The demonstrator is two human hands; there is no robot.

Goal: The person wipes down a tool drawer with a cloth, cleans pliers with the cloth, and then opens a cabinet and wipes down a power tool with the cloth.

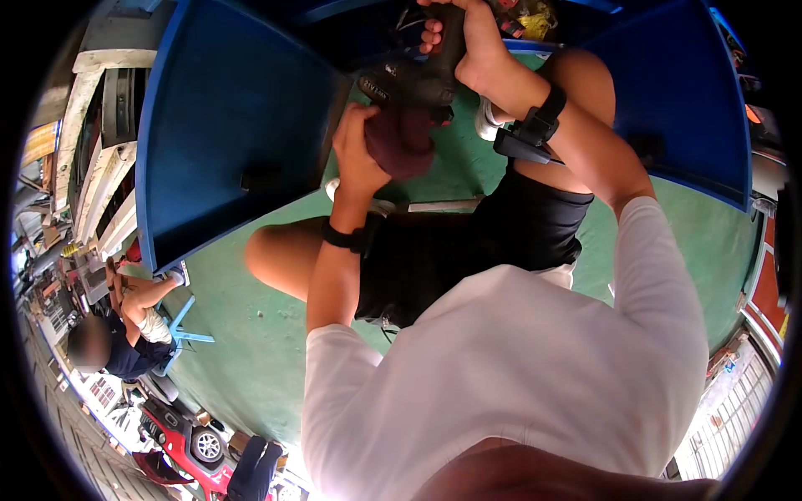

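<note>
I squat before a blue cabinet with its doors swung open. My right hand is closed round the upright handle of a black power tool with pale lettering on its body; its exact kind does not show. Just below the tool body, my left hand is closed on a maroon cloth, bunched up and pressed against the tool's underside. The left fingers are partly hidden behind the cloth and tool.
The left cabinet door and right door flank my arms. Inside, a yellow item lies among clutter. On the green floor, another person sits on a blue stool at left. A red vehicle stands at lower left.
</note>
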